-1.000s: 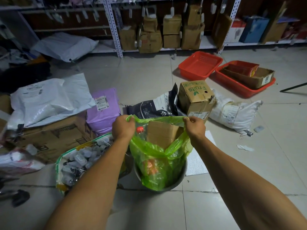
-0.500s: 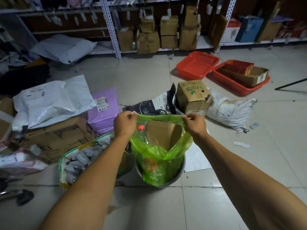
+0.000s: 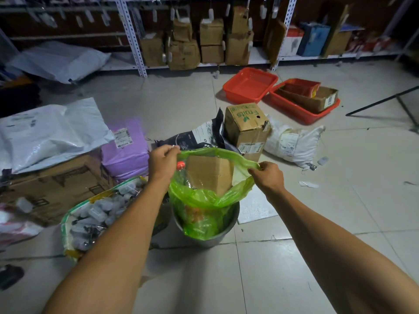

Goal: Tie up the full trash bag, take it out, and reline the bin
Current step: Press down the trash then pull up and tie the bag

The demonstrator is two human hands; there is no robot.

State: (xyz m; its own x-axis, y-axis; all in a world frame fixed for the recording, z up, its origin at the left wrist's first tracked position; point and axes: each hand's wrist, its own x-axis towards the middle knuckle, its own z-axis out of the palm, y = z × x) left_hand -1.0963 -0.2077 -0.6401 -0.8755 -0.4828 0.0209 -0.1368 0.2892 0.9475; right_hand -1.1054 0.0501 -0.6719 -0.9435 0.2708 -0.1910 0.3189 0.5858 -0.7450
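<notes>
Tiled floor point(image 3: 340, 200): metal bin point(image 3: 210, 234), Fruits carton point(image 3: 247, 130), red trays point(image 3: 249, 85), parcels point(image 3: 49, 130).

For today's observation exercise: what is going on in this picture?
A person is holding the rim of a green trash bag open, left hand and right hand each pinching one side. The bag still sits in the metal bin, untied, with a cardboard piece and a red-capped bottle inside.

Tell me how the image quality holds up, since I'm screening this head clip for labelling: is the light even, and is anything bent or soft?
Head view: light is dim and uneven, brightest on the floor tiles, with corners falling dark; wide-angle distortion bows the shelving uprights and stretches both forearms; the green trash bag, left hand and right hand read sharp; shelf boxes look slightly soft.
</notes>
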